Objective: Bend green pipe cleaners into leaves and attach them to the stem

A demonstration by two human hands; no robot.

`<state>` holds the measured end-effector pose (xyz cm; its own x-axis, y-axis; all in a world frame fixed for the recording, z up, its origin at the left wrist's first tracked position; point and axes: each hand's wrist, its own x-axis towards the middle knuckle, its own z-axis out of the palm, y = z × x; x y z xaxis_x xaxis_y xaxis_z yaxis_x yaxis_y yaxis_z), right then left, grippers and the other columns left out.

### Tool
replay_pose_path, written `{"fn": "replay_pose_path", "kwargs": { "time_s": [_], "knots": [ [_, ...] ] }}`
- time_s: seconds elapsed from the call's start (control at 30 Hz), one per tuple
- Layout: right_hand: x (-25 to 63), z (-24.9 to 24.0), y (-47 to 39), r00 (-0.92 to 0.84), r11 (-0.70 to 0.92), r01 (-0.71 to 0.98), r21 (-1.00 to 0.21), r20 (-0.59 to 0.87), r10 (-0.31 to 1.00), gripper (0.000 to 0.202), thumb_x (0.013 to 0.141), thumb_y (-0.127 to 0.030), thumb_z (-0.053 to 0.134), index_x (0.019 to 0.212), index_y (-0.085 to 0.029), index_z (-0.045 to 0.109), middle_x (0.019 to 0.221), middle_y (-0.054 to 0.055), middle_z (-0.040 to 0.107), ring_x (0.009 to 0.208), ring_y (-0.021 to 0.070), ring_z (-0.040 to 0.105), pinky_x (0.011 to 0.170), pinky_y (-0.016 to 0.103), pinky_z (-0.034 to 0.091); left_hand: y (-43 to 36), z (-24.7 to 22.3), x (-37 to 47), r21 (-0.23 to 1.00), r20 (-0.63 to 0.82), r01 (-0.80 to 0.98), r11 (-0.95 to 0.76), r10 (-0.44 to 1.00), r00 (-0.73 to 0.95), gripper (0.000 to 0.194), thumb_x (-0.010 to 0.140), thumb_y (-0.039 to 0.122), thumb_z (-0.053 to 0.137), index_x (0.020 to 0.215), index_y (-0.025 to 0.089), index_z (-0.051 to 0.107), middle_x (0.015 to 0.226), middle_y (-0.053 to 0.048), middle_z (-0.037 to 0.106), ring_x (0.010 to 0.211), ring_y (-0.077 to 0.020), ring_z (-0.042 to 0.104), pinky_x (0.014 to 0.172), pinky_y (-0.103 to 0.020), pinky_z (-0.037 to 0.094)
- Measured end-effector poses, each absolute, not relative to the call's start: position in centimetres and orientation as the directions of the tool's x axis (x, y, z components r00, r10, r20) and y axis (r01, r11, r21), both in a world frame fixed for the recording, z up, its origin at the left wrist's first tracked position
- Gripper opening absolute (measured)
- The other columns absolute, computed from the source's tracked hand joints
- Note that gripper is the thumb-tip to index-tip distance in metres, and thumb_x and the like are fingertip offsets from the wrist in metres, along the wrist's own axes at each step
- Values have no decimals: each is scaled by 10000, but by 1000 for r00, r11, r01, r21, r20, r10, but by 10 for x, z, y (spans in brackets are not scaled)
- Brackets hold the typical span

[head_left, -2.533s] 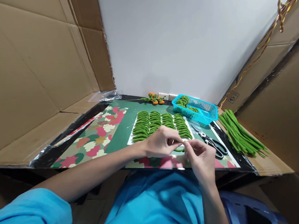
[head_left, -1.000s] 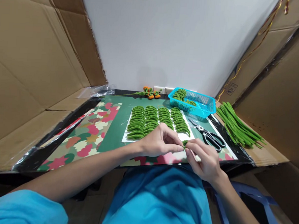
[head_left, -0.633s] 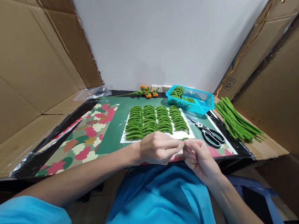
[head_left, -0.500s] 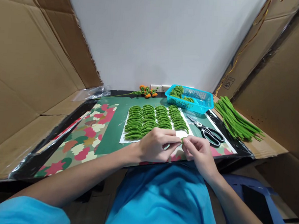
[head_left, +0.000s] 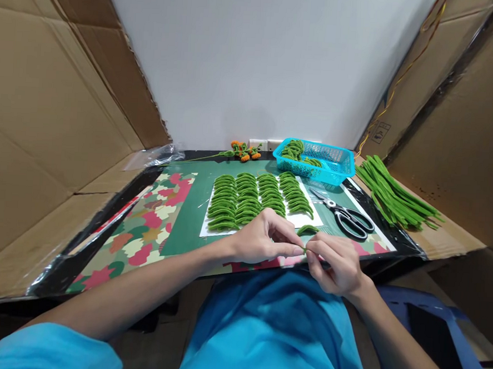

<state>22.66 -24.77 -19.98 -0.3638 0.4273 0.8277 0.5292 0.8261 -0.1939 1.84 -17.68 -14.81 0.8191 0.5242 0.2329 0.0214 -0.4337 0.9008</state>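
Observation:
Between the pinched fingertips of both hands is a small green fuzzy piece (head_left: pixel 305 250), mostly covered by the fingers. My left hand (head_left: pixel 268 239) grips it from the left, and my right hand (head_left: pixel 336 262) from the right, the fingertips nearly touching. A curved green fuzzy piece (head_left: pixel 308 229) shows just beyond the fingertips. Several like it lie in columns (head_left: pixel 248 198) on a white sheet (head_left: pixel 314 213), partly behind my left hand. Black-handled scissors (head_left: pixel 348 219) lie open beyond my right hand.
A blue basket (head_left: pixel 335 166) with green pieces stands at the back. Green fuzzy stems (head_left: pixel 396 196) are piled at the right. Orange flowers (head_left: pixel 245 152) lie by the back wall, and a plastic bag (head_left: pixel 160 155) at the back left. Cardboard walls (head_left: pixel 38 99) flank the table.
Both hands have moved slightly down toward the table's front edge, still pinching. The curved green piece beyond the fingertips now shows clearly. The view has shifted a little.

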Motion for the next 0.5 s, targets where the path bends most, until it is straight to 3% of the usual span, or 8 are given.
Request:
{"fn": "replay_pose_path", "kwargs": {
  "time_s": [0.13,0.3,0.43,0.5],
  "knots": [
    [221,-198,-250,-249,809,492,-322,838,485,191,938,-75,571,817,-223,588,632,-22,520,517,125,428,502,277,322,-180,-148,20,845,342,-12,-535,523,781,174,878,258,792,853,106,872,668,-83,729,584,-121,564,533,-228,397],
    [212,-192,-253,-85,739,438,-511,795,600,288,954,-127,583,682,-217,550,571,-48,438,485,102,370,489,269,283,-185,-149,24,657,555,-39,-753,448,701,172,924,206,724,838,122,847,618,-47,661,526,-104,512,503,-241,364],
    [203,-193,-253,65,561,304,-770,605,794,358,996,-207,578,641,-207,529,549,-53,435,464,90,367,453,250,271,-184,-157,24,432,697,-13,-902,325,639,174,928,134,664,867,124,827,706,-76,709,567,-119,562,517,-243,386],
    [201,-195,-251,86,490,242,-838,521,849,368,1026,-253,555,661,-205,534,551,-55,439,462,90,364,439,245,271,-182,-158,24,401,715,-1,-916,313,625,171,917,107,661,864,117,823,721,-80,714,574,-116,566,521,-236,389]
  ]
}}
